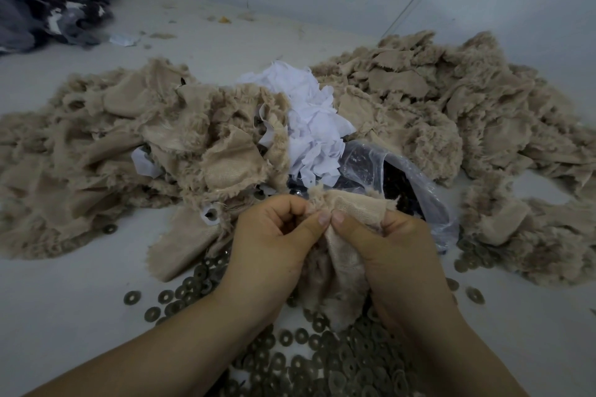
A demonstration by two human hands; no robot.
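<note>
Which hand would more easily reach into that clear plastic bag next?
Probably the right hand: the clear plastic bag lies just beyond it, farther from the left hand. Both pinch the beige furry fabric piece.

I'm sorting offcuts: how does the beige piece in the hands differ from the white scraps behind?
The beige piece is furry plush; the white scraps are thin and smooth. The left hand and right hand pinch the beige piece; the white scraps lie heaped, untouched. Both have ragged edges.

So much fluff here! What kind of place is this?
Probably a plush-toy workshop: heaps of cut beige fur fabric, loose ring washers on the table, a plastic bag of small dark parts. The left hand and right hand pinch one fur piece.
</note>
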